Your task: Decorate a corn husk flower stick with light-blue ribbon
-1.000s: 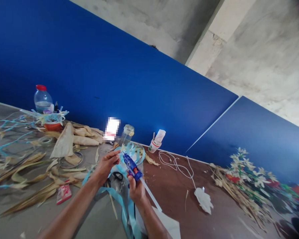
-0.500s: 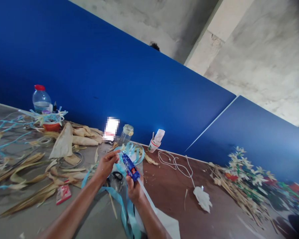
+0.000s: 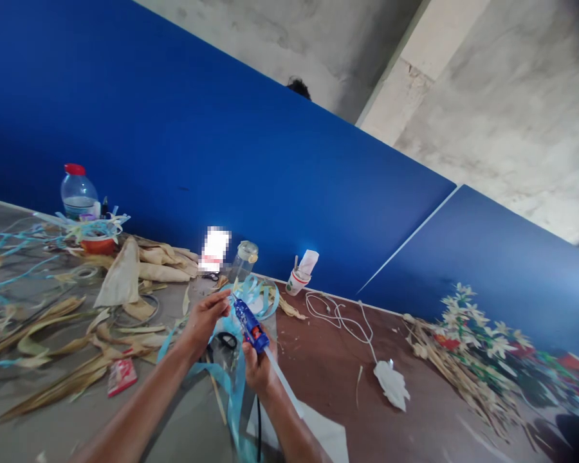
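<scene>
A blue glue gun (image 3: 251, 326) with a long white glue stick out of its back is held in my right hand (image 3: 260, 366). Its nozzle points up and left, close to the fingertips of my left hand (image 3: 208, 321). The fingers of my left hand are pinched together on something small that I cannot make out. Light blue ribbon (image 3: 269, 297) lies in loops behind the gun, and more ribbon hangs down between my forearms. Black-handled scissors (image 3: 227, 340) lie partly under the ribbon between my hands.
Dried husks (image 3: 67, 379), a red packet (image 3: 121, 377) and a red-capped bottle (image 3: 78, 193) are at the left. A clear jar (image 3: 244, 260), a white cup (image 3: 297, 281) and a white cable (image 3: 340, 315) stand or lie near the blue partition (image 3: 270, 180). White flowers (image 3: 463, 315) are at the right.
The glue gun and my right hand have shifted slightly left. The ribbon below has moved left, showing a black cord and more white sheet beside my right forearm.
</scene>
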Motion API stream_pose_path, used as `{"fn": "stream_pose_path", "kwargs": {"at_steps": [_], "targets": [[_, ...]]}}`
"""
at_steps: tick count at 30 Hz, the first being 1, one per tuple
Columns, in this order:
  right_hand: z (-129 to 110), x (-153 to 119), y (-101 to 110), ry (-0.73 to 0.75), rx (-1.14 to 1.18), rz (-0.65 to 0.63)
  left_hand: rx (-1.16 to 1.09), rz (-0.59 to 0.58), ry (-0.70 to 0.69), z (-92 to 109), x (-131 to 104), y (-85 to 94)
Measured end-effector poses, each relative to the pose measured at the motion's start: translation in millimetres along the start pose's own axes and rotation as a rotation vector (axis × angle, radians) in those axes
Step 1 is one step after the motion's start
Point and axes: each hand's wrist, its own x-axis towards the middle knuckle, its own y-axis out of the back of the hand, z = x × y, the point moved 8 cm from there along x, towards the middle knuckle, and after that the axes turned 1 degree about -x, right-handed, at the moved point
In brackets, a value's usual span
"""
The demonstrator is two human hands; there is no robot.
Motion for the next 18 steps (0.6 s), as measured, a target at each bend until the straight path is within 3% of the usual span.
{"fn": "stream_pose_path", "kwargs": {"at_steps": [18], "targets": [[4.1, -0.1, -3.5, -0.006, 0.04, -0.022, 0.022, -0.022, -0.025, -1.7, 1.8, 1.7]]}}
